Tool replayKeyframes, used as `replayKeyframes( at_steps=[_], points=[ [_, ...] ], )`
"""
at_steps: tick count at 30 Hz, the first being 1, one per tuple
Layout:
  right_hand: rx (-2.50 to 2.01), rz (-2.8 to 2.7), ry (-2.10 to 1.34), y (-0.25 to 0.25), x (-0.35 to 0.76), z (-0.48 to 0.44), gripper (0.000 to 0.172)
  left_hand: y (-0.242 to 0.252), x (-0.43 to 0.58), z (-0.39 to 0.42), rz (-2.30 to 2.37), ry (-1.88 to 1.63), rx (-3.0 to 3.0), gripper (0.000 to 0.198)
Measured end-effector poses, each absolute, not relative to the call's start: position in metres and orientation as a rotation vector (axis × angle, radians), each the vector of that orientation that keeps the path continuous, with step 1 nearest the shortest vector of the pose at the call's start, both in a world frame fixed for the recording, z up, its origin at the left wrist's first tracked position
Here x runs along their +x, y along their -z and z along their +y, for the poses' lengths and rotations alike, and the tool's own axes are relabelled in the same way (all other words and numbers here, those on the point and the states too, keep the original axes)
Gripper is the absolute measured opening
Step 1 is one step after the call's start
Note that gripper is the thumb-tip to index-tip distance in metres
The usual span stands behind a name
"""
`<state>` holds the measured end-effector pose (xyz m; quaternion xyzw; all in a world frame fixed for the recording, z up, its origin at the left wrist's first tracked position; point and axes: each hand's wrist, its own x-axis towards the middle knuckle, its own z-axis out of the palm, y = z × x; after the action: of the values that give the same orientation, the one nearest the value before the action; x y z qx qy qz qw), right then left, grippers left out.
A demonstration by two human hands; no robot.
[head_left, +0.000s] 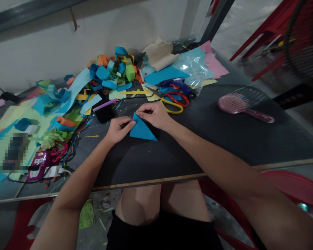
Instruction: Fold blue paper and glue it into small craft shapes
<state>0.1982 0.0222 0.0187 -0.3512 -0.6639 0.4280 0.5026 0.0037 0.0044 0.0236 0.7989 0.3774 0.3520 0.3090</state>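
A blue sheet of paper [142, 130], folded into a triangle, stands just above the dark table between my hands. My left hand [118, 129] pinches its upper left edge between thumb and fingers. My right hand [156, 114] has thumb and fingertips closed on the paper's top corner. The lower edge of the triangle points toward me, and its right corner reaches under my right wrist. Beyond my right hand lie scissors [176, 104] with red and yellow handles. Left of the paper, a purple strip [105, 105] rests on a small black box [104, 114].
A pile of folded coloured paper pieces [111, 73] sits against the wall. Paper scraps, a purple device [39, 165] and a white charger [53, 171] crowd the left. A pink hairbrush [233, 103] lies at right. Plastic-wrapped paper sheets [190, 66] are at the back.
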Motion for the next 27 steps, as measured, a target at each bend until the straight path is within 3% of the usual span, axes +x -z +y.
replayKeyframes(
  at_steps=[6,18,24,27],
  points=[
    [-0.856,-1.498,-1.167,-0.0163,0.1963,0.0233,0.034,-0.0237,0.0049,0.0041,1.045,-0.969,1.897,0.059],
    [-0.897,-1.409,-1.182,-0.0141,0.1968,0.0273,0.039,-0.0216,0.0027,0.0037,1.127,-0.895,1.961,0.046],
    [-0.913,-1.408,-1.288,-0.0154,0.1957,0.0245,0.054,-0.0238,0.0015,0.001,1.174,-0.948,2.117,0.04],
    [-0.886,-1.482,-1.284,-0.0144,0.1958,0.0226,0.052,-0.0254,0.0007,-0.0003,1.176,-0.958,2.194,0.042]
  ],
)
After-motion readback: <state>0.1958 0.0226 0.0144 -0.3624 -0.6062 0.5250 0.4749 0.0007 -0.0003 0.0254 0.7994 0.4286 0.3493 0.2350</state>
